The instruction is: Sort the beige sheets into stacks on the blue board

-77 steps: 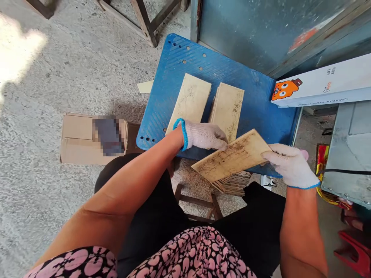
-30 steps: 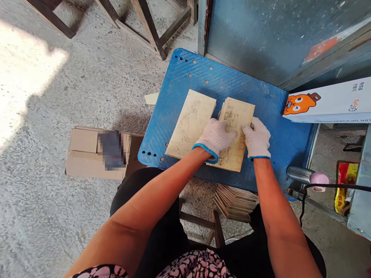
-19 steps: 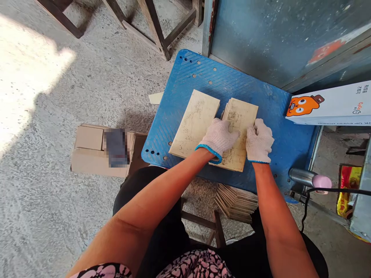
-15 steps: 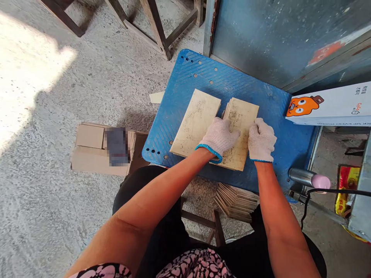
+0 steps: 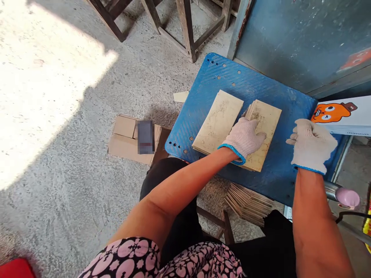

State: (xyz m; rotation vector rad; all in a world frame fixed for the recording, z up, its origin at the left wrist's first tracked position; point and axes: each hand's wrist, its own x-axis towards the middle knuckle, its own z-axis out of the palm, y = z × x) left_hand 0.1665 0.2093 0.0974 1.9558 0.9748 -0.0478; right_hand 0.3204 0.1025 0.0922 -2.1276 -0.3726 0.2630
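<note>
- The left hand (image 5: pixel 245 137) is on top of the right stack of boards (image 5: pixel 269 120). Its thumb sticks out away from the fingers. I can't tell if it grips a board, because the fingertips are partly hidden.
- The right hand (image 5: pixel 313 144) is apart from both stacks, over the right side of the blue table (image 5: pixel 198 98). Its fingers are bent in. I can't see if they are tight, or if they hold a thing.
- Both hands wear pale knit gloves (image 5: pixel 308 156) with blue edges.
- The left stack of boards (image 5: pixel 218 121) lies beside the right stack, with a small gap between them. Both are flat on the blue table.
- The boards are light yellow. The top ones have dark specks.
- The right stack is a bit messy along its left edge.
- More boards (image 5: pixel 249 202) lie in a leaning pile, lower down, just past the table's near edge.
- A white box (image 5: pixel 359 104) with an orange cartoon is beyond the right hand.
- A bottle (image 5: pixel 348 197) with a pink lid is by the right arm.
- A brown cardboard box (image 5: pixel 124 144) is on the floor, left of the table.
</note>
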